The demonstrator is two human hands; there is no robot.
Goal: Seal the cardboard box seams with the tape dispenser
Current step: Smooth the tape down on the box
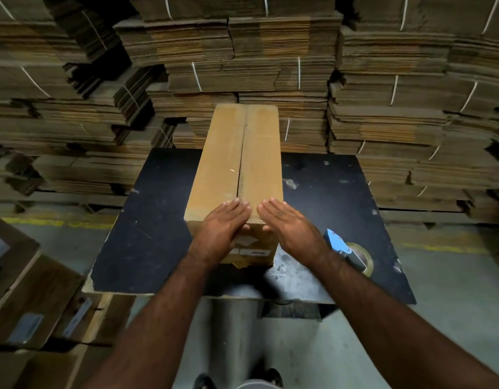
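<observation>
- Nearest us, our 2 forearms reach forward over the front edge of the dark tabletop (147, 242), which is scuffed and chipped along its rim.
- Our left hand (223, 228) lies flat on the near end of the cardboard box (237, 164), fingers straight and together, pressing the left flap down; nothing is pinched in its grip.
- Our right hand (287, 226) mirrors it on the right flap, fingers straight, palm down, grip spread and holding nothing.
- The tape dispenser (346, 252), blue-framed with a clear roll, rests on the tabletop just beside our right wrist, apart from the box and untouched.
- The box is long and narrow, running away from us, its far end overhanging the tabletop's back edge. The centre seam (241, 169) between the 2 flaps runs its whole length; we cannot tell whether any tape is on it yet.
- We judge the box light and fairly stiff at its edges, but the flaps likely give near the seam, so they want holding down flat while tape goes on.
- We judge the dispenser best taken by its handle with our right hand, the left staying to brace the flaps.
- Farthest off, strapped stacks of flattened cartons (242, 57) fill the background.
</observation>
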